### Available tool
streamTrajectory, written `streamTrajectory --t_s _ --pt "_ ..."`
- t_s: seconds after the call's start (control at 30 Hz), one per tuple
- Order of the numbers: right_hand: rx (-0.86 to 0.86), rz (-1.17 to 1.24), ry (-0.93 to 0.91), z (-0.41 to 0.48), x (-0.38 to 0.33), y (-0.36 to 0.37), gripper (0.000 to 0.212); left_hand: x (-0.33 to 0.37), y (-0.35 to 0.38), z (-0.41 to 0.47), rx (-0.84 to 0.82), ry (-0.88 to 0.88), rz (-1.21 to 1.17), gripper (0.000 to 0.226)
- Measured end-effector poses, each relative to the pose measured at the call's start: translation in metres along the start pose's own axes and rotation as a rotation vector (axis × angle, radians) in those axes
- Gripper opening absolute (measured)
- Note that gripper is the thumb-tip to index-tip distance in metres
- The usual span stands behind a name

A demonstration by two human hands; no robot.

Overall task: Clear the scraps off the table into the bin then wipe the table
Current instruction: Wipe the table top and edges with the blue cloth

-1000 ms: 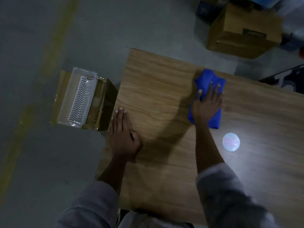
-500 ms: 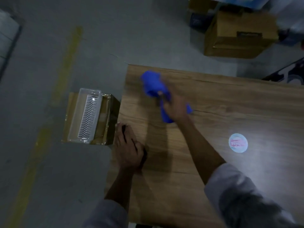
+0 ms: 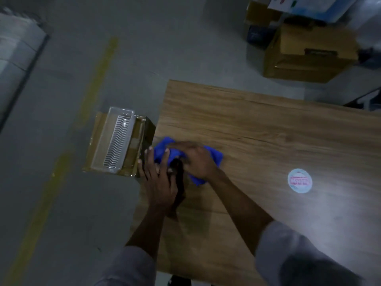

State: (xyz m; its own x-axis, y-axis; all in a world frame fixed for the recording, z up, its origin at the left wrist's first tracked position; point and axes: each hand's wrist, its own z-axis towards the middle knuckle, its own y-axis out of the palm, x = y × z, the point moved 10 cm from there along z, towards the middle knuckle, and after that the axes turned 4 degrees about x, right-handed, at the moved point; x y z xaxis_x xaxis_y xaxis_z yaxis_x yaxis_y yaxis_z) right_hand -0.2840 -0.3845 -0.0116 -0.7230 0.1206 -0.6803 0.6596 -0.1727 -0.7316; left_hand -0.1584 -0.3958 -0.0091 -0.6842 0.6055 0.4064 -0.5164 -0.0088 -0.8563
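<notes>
The blue cloth (image 3: 215,157) sits bunched at the left edge of the wooden table (image 3: 268,131), right by the corner nearest the bin. The right hand (image 3: 195,159) lies flat on top of it, fingers stretched out leftward and pressing down, though blur softens the fingertips. The left hand (image 3: 158,182) is at the table's edge just beside it, fingers straight and slightly spread, tips touching the cloth's near side and holding nothing. Just off that edge, lower down, the clear bin (image 3: 115,141) rests on a cardboard box (image 3: 135,148). Further right on the table, well apart from the hands, lies a round white sticker (image 3: 300,180). A yellow line (image 3: 97,79) runs along the grey floor.
</notes>
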Motion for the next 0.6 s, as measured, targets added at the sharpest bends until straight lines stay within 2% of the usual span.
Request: streamTrajectory --t_s 0.1,0.13,0.17,0.23,0.27,0.33,0.47,0.53,0.6 --pt "0.275 -0.044 0.310 -0.033 0.072 -0.090 0.050 0.011 -0.001 -0.003 -0.054 -0.012 0.032 0.060" --pt "0.360 -0.088 0.383 -0.044 0.098 -0.116 0.053 0.015 0.000 -0.005 -0.064 0.017 0.032 0.058" --pt "0.401 -0.135 0.456 -0.052 0.118 -0.130 0.061 0.019 0.002 -0.007 -0.073 0.060 0.027 0.054" --pt "0.361 -0.239 0.574 -0.064 0.146 -0.117 0.072 0.024 0.010 -0.011 -0.108 0.129 -0.008 0.050" --pt "0.348 -0.277 0.547 -0.064 0.142 -0.103 0.070 0.025 0.014 -0.014 -0.129 0.153 -0.037 0.049" --pt "0.318 -0.270 0.371 -0.058 0.104 -0.062 0.059 0.028 0.015 -0.020 -0.146 0.183 -0.084 0.047" --pt "0.005 -0.114 0.104 -0.077 0.008 0.038 0.061 0.042 -0.001 -0.043 -0.123 0.126 -0.171 0.046" --pt "-0.112 0.005 0.075 -0.098 -0.013 0.050 0.051 0.054 -0.017 -0.057 -0.110 0.119 -0.217 0.046" --pt "-0.048 0.128 0.144 -0.116 -0.013 0.022 0.041 0.058 -0.033 -0.068 -0.103 0.110 -0.239 0.047"
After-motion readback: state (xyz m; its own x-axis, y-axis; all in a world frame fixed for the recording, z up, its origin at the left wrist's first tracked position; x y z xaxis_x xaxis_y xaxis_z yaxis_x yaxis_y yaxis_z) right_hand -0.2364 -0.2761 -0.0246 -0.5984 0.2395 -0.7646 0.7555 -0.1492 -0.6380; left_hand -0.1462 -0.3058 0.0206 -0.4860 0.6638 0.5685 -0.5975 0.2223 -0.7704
